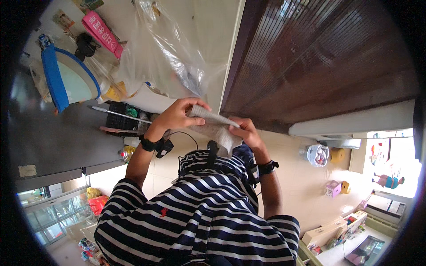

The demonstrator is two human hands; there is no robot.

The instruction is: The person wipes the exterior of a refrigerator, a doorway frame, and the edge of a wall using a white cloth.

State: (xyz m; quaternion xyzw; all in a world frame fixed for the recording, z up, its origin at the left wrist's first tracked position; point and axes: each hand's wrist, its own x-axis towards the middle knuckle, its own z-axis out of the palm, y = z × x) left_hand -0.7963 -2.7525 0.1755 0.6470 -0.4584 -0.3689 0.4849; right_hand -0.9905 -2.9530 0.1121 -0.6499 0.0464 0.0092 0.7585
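Observation:
A thin grey cloth (209, 123), folded and creased, is stretched between my two hands in front of my waist. My left hand (183, 114) pinches its left end between thumb and fingers. The other end is gripped by my right hand (247, 131), and a loose fold of cloth hangs down beside it. Beyond my left hand, clear plastic sheeting (166, 50) hangs against a pale wall. A dark brown slatted panel (299, 73) rises beyond my right hand. Each wrist wears a black strap with a device.
At left, a black crate (114, 116) holds a stick and other items, near a bottle of yellow liquid (128, 154). A pink banner (102, 33) bears writing. To the right are a lined bin (318, 155), a purple stool (332, 188) and, farther off, another person (389, 181).

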